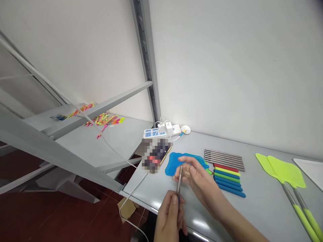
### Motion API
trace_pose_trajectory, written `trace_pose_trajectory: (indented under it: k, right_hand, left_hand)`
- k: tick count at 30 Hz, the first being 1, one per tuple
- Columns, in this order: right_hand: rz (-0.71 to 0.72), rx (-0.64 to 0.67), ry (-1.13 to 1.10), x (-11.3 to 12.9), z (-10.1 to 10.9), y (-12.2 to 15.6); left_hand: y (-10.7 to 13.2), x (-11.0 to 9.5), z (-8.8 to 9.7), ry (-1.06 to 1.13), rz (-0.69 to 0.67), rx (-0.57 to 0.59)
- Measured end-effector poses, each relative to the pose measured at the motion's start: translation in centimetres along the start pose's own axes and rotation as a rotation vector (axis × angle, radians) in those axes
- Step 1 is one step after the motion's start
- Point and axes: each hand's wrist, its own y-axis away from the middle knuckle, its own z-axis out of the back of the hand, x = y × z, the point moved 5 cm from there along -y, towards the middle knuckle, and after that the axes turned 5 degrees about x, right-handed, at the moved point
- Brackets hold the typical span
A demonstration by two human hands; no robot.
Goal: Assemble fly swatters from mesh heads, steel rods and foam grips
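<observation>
My left hand (170, 211) is closed around a thin metal rod (179, 185); a bit of blue, seemingly a handle, shows between its fingers. The rod points up and away, above the table's front edge. Beside its upper end is my right hand (196, 176), fingers apart and curved behind the tip, the thumb off the rod; whether a finger touches it I cannot tell. Behind the right hand lie blue fly swatter heads (174, 163), partly hidden. To the right lie several metal rods (223, 159) in a row and several coloured handle tubes (228, 181), red, yellow, green and blue.
Two yellow-green fly swatters (287, 171) lie at the right, near a white tray (309, 169). A power strip (151, 133) with plugs stands by the wall. A white cable (133, 190) hangs over the table's left edge. Beyond the metal frame (101, 112), colourful small pieces (104, 119) lie on another shelf.
</observation>
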Motion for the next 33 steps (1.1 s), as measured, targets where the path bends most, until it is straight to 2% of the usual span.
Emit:
trace_pose_trajectory:
  k: [3,6,8,10,17,23,26,28,31,33]
  right_hand:
    - [-0.021,-0.07,0.63,-0.5,2.3,-1.6]
    - [-0.077,-0.042,1.236,-1.9,3.7,-3.8]
    - [-0.135,0.004,1.467,-3.1,4.1,-5.1]
    - [-0.163,0.049,1.558,-4.0,3.9,-6.2]
    - [-0.094,0.133,1.587,-4.4,2.6,-7.1]
    - [0.013,0.111,1.607,-3.6,1.9,-6.4]
    - [0.101,0.027,1.567,-1.8,2.0,-5.6]
    - [0.126,-0.04,1.453,-0.1,2.7,-4.7]
    - [0.104,-0.194,1.177,2.1,4.8,-2.4]
    - [0.049,-0.333,0.923,2.7,6.8,-0.5]
  left_hand:
    - [-0.8,-0.5,1.4,-0.022,-0.064,0.023]
    - [-1.3,-0.4,2.5,-0.06,-0.115,-0.005]
    - [-1.6,-0.2,3.1,-0.078,-0.141,-0.024]
    - [-1.8,-0.1,3.5,-0.083,-0.156,-0.04]
    - [-2.7,-0.7,4.7,-0.022,-0.161,-0.072]
    - [-2.9,-0.9,5.2,-0.028,-0.159,-0.069]
    - [-2.9,-0.7,5.2,-0.068,-0.154,-0.037]
    - [-2.8,-0.6,4.9,-0.099,-0.147,-0.01]
    - [-2.3,-0.3,4.2,-0.124,-0.137,0.014]
    - [-1.7,0.0,3.4,-0.155,-0.142,0.032]
